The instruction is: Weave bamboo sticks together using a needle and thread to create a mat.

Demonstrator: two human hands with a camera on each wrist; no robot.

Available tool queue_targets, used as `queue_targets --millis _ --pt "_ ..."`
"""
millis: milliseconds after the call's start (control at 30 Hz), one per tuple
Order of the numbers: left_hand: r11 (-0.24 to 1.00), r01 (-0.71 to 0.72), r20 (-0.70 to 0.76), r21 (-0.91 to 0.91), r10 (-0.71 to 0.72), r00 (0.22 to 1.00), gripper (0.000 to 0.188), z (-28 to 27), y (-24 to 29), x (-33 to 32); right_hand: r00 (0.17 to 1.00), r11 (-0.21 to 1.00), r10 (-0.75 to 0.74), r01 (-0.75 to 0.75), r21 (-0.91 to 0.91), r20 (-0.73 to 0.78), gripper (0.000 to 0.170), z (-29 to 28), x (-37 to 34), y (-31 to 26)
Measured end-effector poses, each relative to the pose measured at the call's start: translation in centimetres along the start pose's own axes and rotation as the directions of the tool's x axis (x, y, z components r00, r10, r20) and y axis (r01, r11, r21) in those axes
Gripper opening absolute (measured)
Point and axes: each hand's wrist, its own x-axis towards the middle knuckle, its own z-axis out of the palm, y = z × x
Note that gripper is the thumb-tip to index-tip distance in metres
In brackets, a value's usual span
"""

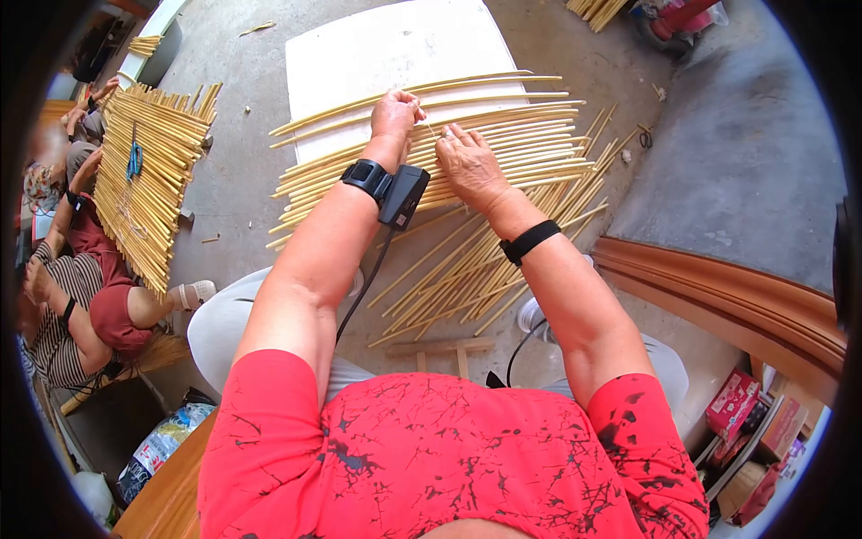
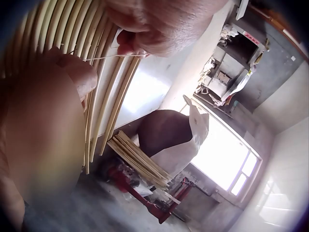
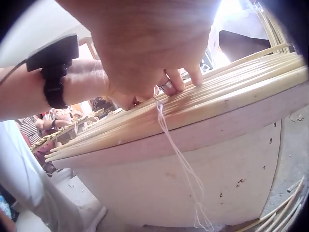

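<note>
Long pale plant stalks [image 1: 503, 135] lie side by side over a white board [image 1: 386, 45]. My left hand [image 1: 395, 117] is above the far stalks and pinches a thin thread [image 2: 116, 56], which runs tight across to my right hand [image 1: 469, 162]. That hand bends low over the stalks, a ring on one finger, and pinches what looks like a threaded needle [image 3: 157, 101], mostly hidden by the fingers. From it a doubled white thread [image 3: 181, 157] hangs loosely down the board's side.
Loose stalks [image 1: 476, 278] are spread on the floor below the board, near a small wooden frame [image 1: 440, 346]. On the left, other people sit at a stalk mat [image 1: 153, 171] with blue scissors [image 1: 135, 160] on it. A wooden door sill [image 1: 718, 287] runs along the right.
</note>
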Motion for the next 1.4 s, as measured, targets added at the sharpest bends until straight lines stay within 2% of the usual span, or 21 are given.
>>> queue_targets --millis 333,400,567,633,667,733,933,1033,1167,1233,1267,1333,1400 --pt "1.000 0.012 -0.051 -0.002 -0.012 0.999 0.004 0.2 0.2 0.1 0.997 0.995 0.044 -0.039 0.090 -0.060 0.013 -0.7 0.6 -0.1" --pt "1.000 0.009 -0.040 -0.003 -0.009 0.999 0.004 0.0 0.2 -0.1 0.981 0.964 0.177 -0.190 0.185 0.084 0.012 -1.5 1.3 0.0" --pt "1.000 0.010 -0.018 -0.001 -0.010 1.000 0.003 0.0 0.6 -0.7 0.956 0.929 0.247 -0.280 0.243 0.155 0.010 -1.4 2.4 0.9" --pt "1.000 0.024 -0.011 0.005 -0.024 1.000 0.003 0.1 0.9 -0.6 0.948 0.866 0.267 -0.314 0.389 0.171 0.009 -1.7 2.7 1.3" --pt "0.999 0.034 -0.004 0.012 -0.034 0.999 0.003 0.0 1.0 -0.6 0.949 0.867 0.264 -0.312 0.389 0.174 0.009 -1.4 2.8 1.6" --pt "0.999 0.039 -0.008 0.011 -0.039 0.999 0.003 0.0 1.2 -0.7 0.985 0.871 0.152 -0.173 0.459 0.083 0.013 -0.9 2.9 2.1" --pt "0.999 0.044 -0.041 -0.021 -0.044 0.998 0.002 -0.1 0.8 -0.2 0.985 0.910 0.093 -0.144 0.388 0.146 0.012 -1.0 3.4 2.5" --pt "0.999 0.052 -0.078 0.011 -0.051 0.996 0.003 0.0 0.4 0.3 0.964 0.891 0.123 -0.212 0.401 0.236 0.012 -1.7 4.0 2.1" --pt "0.999 -0.002 -0.145 0.038 0.008 0.989 0.004 0.3 -0.3 0.6 0.950 0.890 0.149 -0.250 0.382 0.274 0.012 -1.7 4.2 2.1" --pt "1.000 -0.012 -0.129 0.029 0.015 0.992 0.005 0.2 -0.3 0.6 0.941 0.875 0.183 -0.289 0.388 0.286 0.012 -1.7 4.1 2.1" --pt "1.000 -0.022 -0.114 0.017 0.024 0.993 0.005 0.1 -0.4 0.6 0.940 0.874 0.185 -0.290 0.389 0.286 0.012 -1.2 3.9 2.4" --pt "0.999 -0.023 -0.106 0.036 0.026 0.994 0.005 0.0 -0.4 0.8 0.973 0.834 0.188 -0.229 0.502 0.132 0.013 -0.3 3.6 2.9" --pt "0.998 -0.027 -0.099 0.054 0.033 0.995 0.004 0.0 -0.3 0.6 0.966 0.832 0.202 -0.257 0.491 0.165 0.014 -0.6 3.7 2.7"
